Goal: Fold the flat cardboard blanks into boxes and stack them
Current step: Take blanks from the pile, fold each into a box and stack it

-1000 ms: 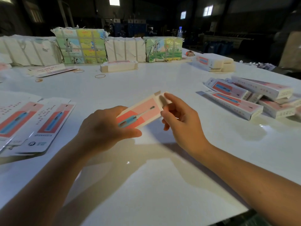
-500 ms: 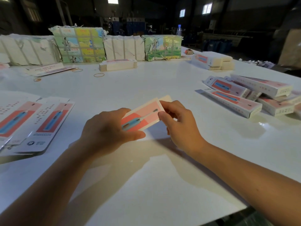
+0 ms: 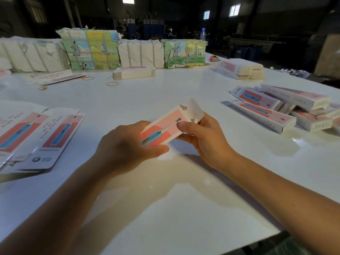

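A pink and white box (image 3: 166, 126) printed with a blue toothbrush is held above the middle of the white table (image 3: 165, 208). My left hand (image 3: 125, 148) grips its near end. My right hand (image 3: 204, 138) holds the far end, thumb on the printed face, and the far end flap stands up open. Flat blanks (image 3: 46, 138) lie spread at the left. Several folded boxes (image 3: 281, 109) are heaped at the right.
Wrapped bundles (image 3: 90, 50) line the far edge, with a banded stack of blanks (image 3: 133, 72) and rubber bands (image 3: 112, 83) in front. More boxes (image 3: 241, 69) sit far right beside a water bottle (image 3: 202, 34). The table's near edge runs diagonally at lower right.
The box's far end flap has swung up and open. My right hand shifted its hold from the end of the box to its side, thumb on top.
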The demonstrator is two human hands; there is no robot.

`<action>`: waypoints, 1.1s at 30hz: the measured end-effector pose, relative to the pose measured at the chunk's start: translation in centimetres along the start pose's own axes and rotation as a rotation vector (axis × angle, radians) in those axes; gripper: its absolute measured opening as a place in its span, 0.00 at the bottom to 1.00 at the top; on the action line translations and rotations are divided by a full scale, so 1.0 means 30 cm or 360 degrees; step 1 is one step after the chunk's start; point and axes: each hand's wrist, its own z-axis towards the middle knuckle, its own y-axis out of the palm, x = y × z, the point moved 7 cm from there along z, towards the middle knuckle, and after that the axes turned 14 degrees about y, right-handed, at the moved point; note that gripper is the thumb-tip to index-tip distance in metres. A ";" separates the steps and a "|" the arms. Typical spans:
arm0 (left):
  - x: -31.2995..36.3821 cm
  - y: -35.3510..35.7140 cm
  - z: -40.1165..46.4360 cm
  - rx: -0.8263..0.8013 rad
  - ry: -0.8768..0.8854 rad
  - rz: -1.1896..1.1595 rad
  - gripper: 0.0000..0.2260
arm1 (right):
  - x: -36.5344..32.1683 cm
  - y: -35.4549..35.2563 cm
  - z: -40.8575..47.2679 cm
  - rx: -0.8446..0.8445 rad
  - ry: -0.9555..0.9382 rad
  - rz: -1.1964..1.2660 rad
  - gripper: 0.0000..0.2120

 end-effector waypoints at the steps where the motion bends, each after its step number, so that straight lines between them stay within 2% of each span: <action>1: 0.004 0.003 0.000 -0.0006 0.0006 -0.0007 0.24 | -0.015 -0.011 -0.012 0.0126 -0.0120 -0.0224 0.11; 3: 0.010 0.009 -0.001 -0.0016 0.0008 0.0028 0.26 | -0.054 -0.011 -0.049 0.0390 -0.0388 -0.0909 0.06; 5: 0.006 0.006 -0.002 0.0002 0.0009 0.0108 0.30 | -0.059 0.022 -0.070 0.0450 -0.0545 -0.1515 0.13; 6: 0.003 0.005 -0.001 0.0017 0.0013 0.0147 0.31 | -0.054 0.033 -0.067 0.0458 -0.0564 -0.1704 0.17; 8: 0.004 0.008 0.001 0.0075 0.0041 0.0249 0.31 | -0.047 0.051 -0.066 0.0448 -0.0570 -0.1838 0.22; 11: 0.038 -0.006 0.004 0.0311 0.0192 0.0486 0.31 | -0.045 0.075 -0.076 0.0357 -0.0523 -0.1667 0.21; 14: 0.056 -0.024 0.000 0.0435 0.0283 0.0511 0.29 | -0.035 0.037 -0.054 0.0207 -0.0149 -0.0716 0.17; 15: 0.059 -0.028 -0.003 0.0451 0.0309 0.0521 0.28 | -0.032 0.027 -0.044 0.0160 -0.0067 -0.0511 0.15; 18: 0.070 -0.033 -0.008 0.0515 0.0368 0.0578 0.26 | -0.033 0.023 -0.035 0.0100 -0.0071 -0.0279 0.10; 21: 0.089 -0.033 -0.011 0.0558 0.0400 0.0578 0.25 | -0.052 0.013 -0.052 0.0250 -0.0267 -0.0425 0.16; 23: 0.097 -0.032 -0.010 0.0554 0.0409 0.0558 0.25 | -0.073 0.017 -0.067 0.0312 -0.0441 -0.0644 0.11; 25: 0.094 -0.034 -0.009 0.0558 0.0383 0.0504 0.25 | -0.085 0.028 -0.079 0.0265 -0.0538 -0.0683 0.08; 27: 0.090 -0.037 -0.009 0.0556 0.0363 0.0462 0.26 | -0.089 0.038 -0.084 0.0198 -0.0548 -0.0645 0.11; 30: 0.090 -0.045 -0.012 0.0561 0.0370 0.0441 0.27 | -0.083 0.040 -0.083 0.0182 -0.0475 -0.0594 0.21; 33: 0.089 -0.043 -0.015 0.0540 0.0389 0.0493 0.25 | -0.078 0.049 -0.083 0.0207 -0.0432 -0.0690 0.25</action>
